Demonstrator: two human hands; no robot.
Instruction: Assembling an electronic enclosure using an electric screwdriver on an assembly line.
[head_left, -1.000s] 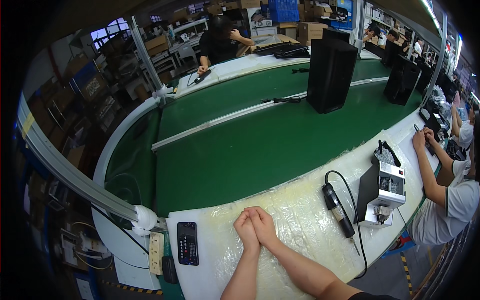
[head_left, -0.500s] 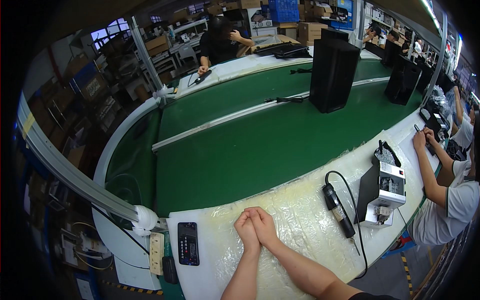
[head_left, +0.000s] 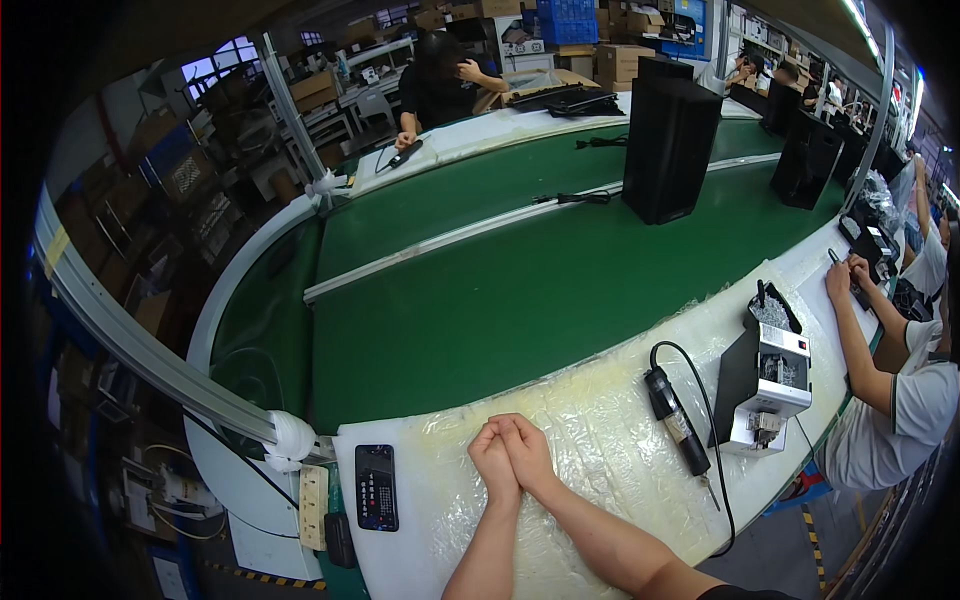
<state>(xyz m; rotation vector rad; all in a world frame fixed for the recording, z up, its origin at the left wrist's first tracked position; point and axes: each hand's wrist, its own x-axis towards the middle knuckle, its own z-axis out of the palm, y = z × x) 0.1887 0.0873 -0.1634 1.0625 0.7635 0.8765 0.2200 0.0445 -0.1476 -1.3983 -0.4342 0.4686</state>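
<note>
My left hand [head_left: 489,460] and my right hand [head_left: 527,455] rest together over the film-covered worktop [head_left: 590,420], fingers curled in and pressed against each other. No object shows in either one. Left of them a black smartphone [head_left: 377,488] lies on the white surface, its screen lit. To their right is a black electric screwdriver [head_left: 678,420] with a cable looping round it, apart from my hands. Beyond it stands a silver and black screw feeder box [head_left: 770,390], with a black tray of small screws [head_left: 772,308] behind.
Ahead runs a green conveyor [head_left: 480,310] with a metal divider rail [head_left: 430,258], a tall black speaker cabinet [head_left: 672,150] and a coiled black cable [head_left: 585,198]. A power strip [head_left: 313,508] sits by the left post. Co-workers sit at right [head_left: 890,400] and across [head_left: 445,85].
On the near lane, the speaker cabinet and coiled cable have shifted slightly right. The cable on the far lane has edged left. My hands have stayed in place.
</note>
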